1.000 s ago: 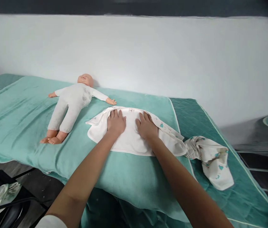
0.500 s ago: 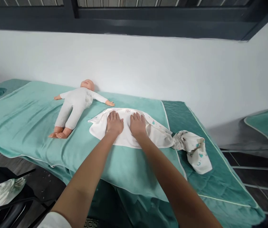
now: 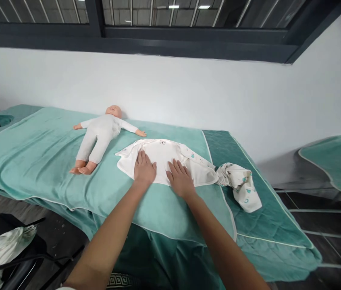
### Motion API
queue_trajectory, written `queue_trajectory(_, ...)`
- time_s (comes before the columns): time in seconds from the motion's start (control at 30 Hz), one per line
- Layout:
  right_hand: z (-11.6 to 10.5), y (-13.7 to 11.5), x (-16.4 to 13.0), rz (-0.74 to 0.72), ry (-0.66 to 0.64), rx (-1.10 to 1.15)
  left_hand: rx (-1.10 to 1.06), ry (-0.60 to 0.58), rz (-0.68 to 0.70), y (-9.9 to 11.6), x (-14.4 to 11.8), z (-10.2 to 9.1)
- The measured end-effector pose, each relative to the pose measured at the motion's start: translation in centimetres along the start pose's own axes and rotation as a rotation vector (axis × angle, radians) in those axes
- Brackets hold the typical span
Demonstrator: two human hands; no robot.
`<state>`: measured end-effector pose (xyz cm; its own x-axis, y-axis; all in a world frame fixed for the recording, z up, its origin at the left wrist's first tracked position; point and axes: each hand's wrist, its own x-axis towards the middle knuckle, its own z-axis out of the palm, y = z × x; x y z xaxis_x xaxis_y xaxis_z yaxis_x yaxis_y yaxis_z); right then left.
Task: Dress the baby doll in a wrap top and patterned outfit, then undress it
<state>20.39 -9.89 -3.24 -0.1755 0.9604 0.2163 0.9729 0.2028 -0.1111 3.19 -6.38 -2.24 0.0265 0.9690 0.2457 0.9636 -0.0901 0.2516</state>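
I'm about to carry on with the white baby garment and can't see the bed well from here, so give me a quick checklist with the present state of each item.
1. Both hands on the garment: ok. The left hand and right hand lie flat, palms down, on the white garment.
2. Garment spread flat: ok for the middle; its right edge by the patterned cloth looks bunched.
3. Neck label facing up, at the far edge: ok.
4. Doll apart from the garment: ok, it lies face up to the left, not touching it.
5. Garment fully on the teal towel: ok.
6. Fastenings open or shut: cannot tell.
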Motion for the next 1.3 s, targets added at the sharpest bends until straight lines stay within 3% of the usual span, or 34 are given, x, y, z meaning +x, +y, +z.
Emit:
queue_trajectory(0.27, -1.3, -0.3, -7.4, -0.029, 0.106, 0.042, 0.01, 0.036, 0.082, -1.3, -4.9, -1.5)
queue_trajectory(0.47, -1.3, -0.4, -9.6, -0.034, 0.117, 0.066, -0.024, 0.063, 0.131, -1.9, -7.1, -2.6)
queue_trajectory(0.67, -0.9, -1.0, -11.1, -0.014, 0.127, 0.062, -0.069, 0.109, 0.07, -2.9, -8.6, -2.9)
queue_trajectory(0.83, -0.6, -1.3, -12.2, -0.001, 0.147, 0.084, -0.085, 0.178, -0.072, -5.2, -6.9, -3.0)
queue_trajectory(1.13, -0.2, -1.5, -12.5, 0.006, 0.218, 0.114, 0.018, 0.149, -0.119, -9.1, -0.8, -3.0)
queue_trajectory(1.3, 0.0, -1.4, -12.4, -0.032, 0.293, 0.118, 0.044, 0.129, -0.16, -10.1, 1.2, -2.6)
